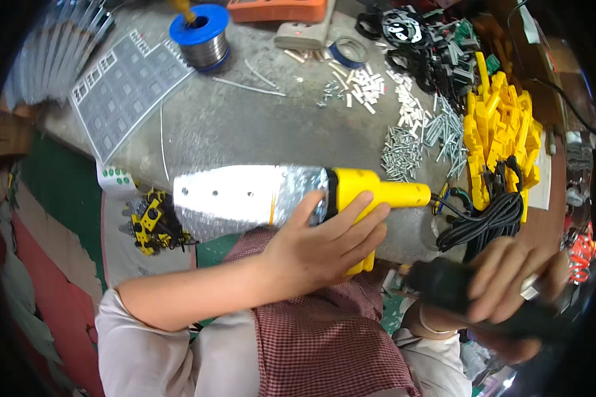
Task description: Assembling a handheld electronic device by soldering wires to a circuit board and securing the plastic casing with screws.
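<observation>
A corded power tool (291, 192) lies across the front of the table, its long body shiny silver and its rear housing and cord sleeve yellow. My left hand (328, 238) is laid over the yellow end, with the fingers curled across the housing. To the right, off the table's front edge, my right hand (510, 284) is wrapped round a dark, elongated tool (444, 284); motion blurs it, so its exact kind does not show. The power tool's black cord (487, 221) is bundled beside the yellow sleeve.
Loose screws (404, 152), white sleeves (364, 86) and yellow housing parts (500, 126) are heaped at the right. A solder wire spool (202, 40), a sticker sheet (129, 92) and an orange tray (278, 8) lie farther back. Yellow-black parts (152, 221) sit at the left.
</observation>
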`<move>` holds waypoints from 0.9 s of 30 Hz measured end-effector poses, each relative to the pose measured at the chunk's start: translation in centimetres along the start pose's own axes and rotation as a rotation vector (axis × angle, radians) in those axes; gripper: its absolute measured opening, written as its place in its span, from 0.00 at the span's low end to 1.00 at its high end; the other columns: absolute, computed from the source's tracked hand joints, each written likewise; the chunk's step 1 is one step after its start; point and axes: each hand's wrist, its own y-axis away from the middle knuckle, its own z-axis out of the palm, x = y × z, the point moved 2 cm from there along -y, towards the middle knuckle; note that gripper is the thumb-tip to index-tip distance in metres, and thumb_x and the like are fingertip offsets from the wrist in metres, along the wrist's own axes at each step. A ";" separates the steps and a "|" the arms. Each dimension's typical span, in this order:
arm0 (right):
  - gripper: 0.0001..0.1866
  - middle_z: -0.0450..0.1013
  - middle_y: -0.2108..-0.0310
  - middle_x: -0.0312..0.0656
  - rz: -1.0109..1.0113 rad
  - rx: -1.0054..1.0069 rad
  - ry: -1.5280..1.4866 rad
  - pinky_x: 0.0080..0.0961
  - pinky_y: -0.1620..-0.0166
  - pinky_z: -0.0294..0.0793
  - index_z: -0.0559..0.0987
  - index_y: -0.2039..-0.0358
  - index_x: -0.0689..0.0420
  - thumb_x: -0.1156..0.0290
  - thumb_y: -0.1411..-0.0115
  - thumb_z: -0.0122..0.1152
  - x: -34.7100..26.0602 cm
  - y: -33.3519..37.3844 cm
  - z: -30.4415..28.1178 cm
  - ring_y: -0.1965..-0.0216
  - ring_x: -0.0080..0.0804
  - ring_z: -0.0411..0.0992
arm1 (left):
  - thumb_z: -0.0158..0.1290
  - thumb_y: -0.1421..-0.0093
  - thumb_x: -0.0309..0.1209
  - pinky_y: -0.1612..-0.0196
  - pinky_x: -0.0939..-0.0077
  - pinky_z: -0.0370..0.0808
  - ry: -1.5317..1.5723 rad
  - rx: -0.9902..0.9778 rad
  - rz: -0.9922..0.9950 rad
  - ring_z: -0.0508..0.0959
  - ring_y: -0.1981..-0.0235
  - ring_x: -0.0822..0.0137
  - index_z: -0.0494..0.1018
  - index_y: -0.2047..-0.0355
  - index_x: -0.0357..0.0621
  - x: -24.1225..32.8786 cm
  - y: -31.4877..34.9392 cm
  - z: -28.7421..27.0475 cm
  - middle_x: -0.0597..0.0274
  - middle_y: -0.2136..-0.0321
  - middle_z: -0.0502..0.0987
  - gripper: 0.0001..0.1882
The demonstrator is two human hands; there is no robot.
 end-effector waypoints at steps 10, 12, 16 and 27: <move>0.17 0.61 0.74 0.33 0.117 0.928 -0.641 0.31 0.57 0.69 0.69 0.57 0.58 0.59 0.40 0.55 5.9 5.4 -10.2 0.71 0.26 0.64 | 0.65 0.57 0.51 0.50 0.61 0.68 0.405 -0.219 -0.309 0.75 0.52 0.53 0.73 0.50 0.39 -6.4 -1.5 -5.0 0.53 0.52 0.77 0.38; 0.17 0.62 0.74 0.33 0.085 1.025 -0.649 0.31 0.57 0.69 0.69 0.58 0.58 0.59 0.40 0.55 6.9 6.3 -9.8 0.72 0.25 0.64 | 0.65 0.58 0.52 0.51 0.61 0.68 0.429 -0.299 -0.305 0.76 0.54 0.53 0.73 0.51 0.39 -6.7 -1.9 -4.8 0.53 0.54 0.77 0.38; 0.18 0.61 0.74 0.33 0.090 1.062 -0.630 0.30 0.57 0.69 0.69 0.57 0.57 0.56 0.39 0.53 8.2 6.5 -9.6 0.72 0.24 0.64 | 0.65 0.56 0.49 0.56 0.64 0.67 0.430 -0.321 -0.329 0.75 0.59 0.56 0.73 0.50 0.42 -6.7 -2.2 -4.6 0.58 0.55 0.78 0.35; 0.19 0.61 0.75 0.31 0.105 1.142 -0.631 0.28 0.58 0.67 0.69 0.59 0.55 0.54 0.40 0.51 8.5 6.3 -8.8 0.72 0.23 0.62 | 0.65 0.58 0.51 0.57 0.65 0.68 0.427 -0.352 -0.335 0.76 0.59 0.57 0.73 0.51 0.42 -6.8 -2.7 -4.7 0.59 0.55 0.79 0.37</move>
